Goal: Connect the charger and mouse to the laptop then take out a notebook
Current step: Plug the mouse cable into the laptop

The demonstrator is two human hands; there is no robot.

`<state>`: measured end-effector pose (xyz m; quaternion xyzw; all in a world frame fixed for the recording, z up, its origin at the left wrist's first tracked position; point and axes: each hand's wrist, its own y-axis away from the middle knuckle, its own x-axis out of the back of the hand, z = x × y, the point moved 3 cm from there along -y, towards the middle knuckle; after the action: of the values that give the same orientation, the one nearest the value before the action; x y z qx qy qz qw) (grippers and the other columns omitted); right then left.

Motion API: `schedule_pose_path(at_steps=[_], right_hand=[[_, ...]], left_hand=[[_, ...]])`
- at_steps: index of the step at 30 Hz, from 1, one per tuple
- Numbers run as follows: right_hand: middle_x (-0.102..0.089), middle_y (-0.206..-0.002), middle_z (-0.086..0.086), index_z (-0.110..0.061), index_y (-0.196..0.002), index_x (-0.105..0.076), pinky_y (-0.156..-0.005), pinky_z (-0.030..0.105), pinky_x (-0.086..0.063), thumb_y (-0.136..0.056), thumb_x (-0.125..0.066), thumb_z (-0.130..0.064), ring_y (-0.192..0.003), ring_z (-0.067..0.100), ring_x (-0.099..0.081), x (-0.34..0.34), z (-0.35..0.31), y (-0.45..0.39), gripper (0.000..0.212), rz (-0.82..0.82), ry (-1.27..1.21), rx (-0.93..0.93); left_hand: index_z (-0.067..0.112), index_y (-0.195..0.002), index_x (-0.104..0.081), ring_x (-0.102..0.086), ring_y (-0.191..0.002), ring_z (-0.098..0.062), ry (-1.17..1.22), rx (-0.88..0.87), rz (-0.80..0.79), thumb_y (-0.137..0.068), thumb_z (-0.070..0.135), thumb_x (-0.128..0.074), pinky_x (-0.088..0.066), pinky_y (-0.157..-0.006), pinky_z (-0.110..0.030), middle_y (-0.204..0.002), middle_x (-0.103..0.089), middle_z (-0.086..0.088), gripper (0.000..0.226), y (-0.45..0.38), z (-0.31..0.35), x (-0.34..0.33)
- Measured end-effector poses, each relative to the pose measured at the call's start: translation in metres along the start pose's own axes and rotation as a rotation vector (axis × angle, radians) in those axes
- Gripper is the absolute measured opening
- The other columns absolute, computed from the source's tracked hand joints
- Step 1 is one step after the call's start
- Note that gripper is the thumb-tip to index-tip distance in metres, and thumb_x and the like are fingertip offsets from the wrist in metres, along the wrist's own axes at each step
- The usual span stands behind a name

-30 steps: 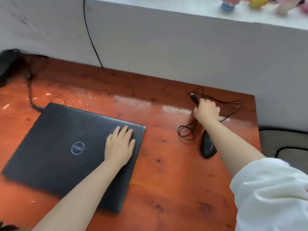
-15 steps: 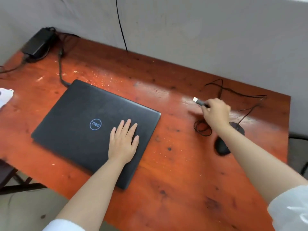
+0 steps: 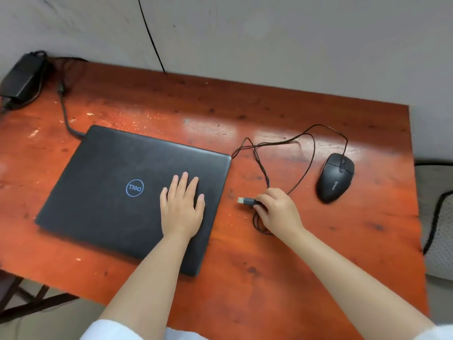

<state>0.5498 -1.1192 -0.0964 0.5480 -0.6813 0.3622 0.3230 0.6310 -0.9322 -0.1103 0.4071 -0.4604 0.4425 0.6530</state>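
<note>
A closed black laptop (image 3: pixel 110 192) lies on the red-brown wooden table (image 3: pixel 269 278). My left hand (image 3: pixel 182 208) rests flat on its lid, fingers apart, near the right edge. My right hand (image 3: pixel 278 211) pinches the mouse's USB plug (image 3: pixel 245 201), whose metal tip points left at the laptop's right side, a short gap away. The black wired mouse (image 3: pixel 335 177) sits to the right, its thin cable (image 3: pixel 289 141) looping across the table. The charger brick (image 3: pixel 23 78) lies at the far left corner; its cable (image 3: pixel 64 111) runs to the laptop's back left corner.
A grey wall (image 3: pixel 269 45) stands right behind the table, with a thin black wire (image 3: pixel 150 38) hanging down it. A mesh chair seat (image 3: pixel 440 224) is past the table's right edge. Dark table legs (image 3: pixel 29 298) show at lower left.
My right hand lifted the USB plug from the back of the table and carried it toward me and left, close to the laptop's right side. The mouse now lies uncovered. My left hand stayed put.
</note>
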Motion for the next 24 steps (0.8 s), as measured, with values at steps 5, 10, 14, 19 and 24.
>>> schedule_pose_path(at_steps=[5, 10, 14, 19, 24], right_hand=[[-0.066, -0.062, 0.023, 0.009, -0.071, -0.069, -0.053, 0.045, -0.053, -0.059, -0.077, 0.015, -0.057, 0.039, -0.063, -0.011, -0.006, -0.011, 0.016, 0.082, -0.055, -0.129], [-0.069, -0.062, 0.016, 0.002, -0.067, -0.071, -0.063, 0.046, -0.05, -0.055, -0.081, 0.011, -0.059, 0.033, -0.066, -0.018, -0.011, -0.02, 0.018, 0.19, -0.006, -0.157], [-0.07, -0.064, 0.015, 0.001, -0.069, -0.072, -0.068, 0.048, -0.049, -0.057, -0.08, 0.01, -0.061, 0.032, -0.067, -0.024, -0.005, -0.024, 0.017, 0.194, -0.011, -0.169], [-0.068, -0.058, 0.013, 0.001, -0.07, -0.071, -0.073, 0.038, -0.048, -0.069, -0.068, -0.002, -0.056, 0.029, -0.066, -0.02, -0.002, -0.023, 0.005, 0.176, 0.017, -0.043], [-0.067, -0.086, 0.013, -0.002, -0.09, -0.068, -0.089, 0.04, -0.028, -0.093, -0.049, -0.014, -0.091, 0.032, -0.056, -0.024, 0.009, -0.033, 0.022, -0.07, 0.025, -0.227]], left_hand=[[0.018, -0.139, -0.038, -0.017, -0.144, -0.023, 0.02, -0.006, 0.008, -0.095, 0.027, -0.041, -0.012, -0.118, -0.043, -0.153, -0.029, -0.006, 0.045, -0.001, 0.0, -0.002], [0.018, -0.139, -0.038, -0.016, -0.144, -0.023, 0.002, -0.005, 0.009, -0.095, 0.026, -0.041, -0.012, -0.118, -0.043, -0.153, -0.03, -0.006, 0.045, 0.001, -0.003, -0.005], [0.017, -0.138, -0.04, -0.019, -0.144, -0.025, 0.0, -0.015, 0.015, -0.094, 0.025, -0.043, -0.014, -0.117, -0.045, -0.152, -0.032, -0.007, 0.044, 0.0, -0.002, -0.005], [0.017, -0.138, -0.039, -0.017, -0.144, -0.025, -0.012, -0.012, 0.002, -0.094, 0.025, -0.042, -0.013, -0.117, -0.044, -0.153, -0.03, -0.007, 0.045, -0.002, -0.002, -0.006], [0.016, -0.138, -0.04, -0.018, -0.144, -0.026, -0.019, -0.009, 0.002, -0.094, 0.024, -0.042, -0.013, -0.117, -0.045, -0.152, -0.031, -0.008, 0.045, -0.002, -0.003, -0.006]])
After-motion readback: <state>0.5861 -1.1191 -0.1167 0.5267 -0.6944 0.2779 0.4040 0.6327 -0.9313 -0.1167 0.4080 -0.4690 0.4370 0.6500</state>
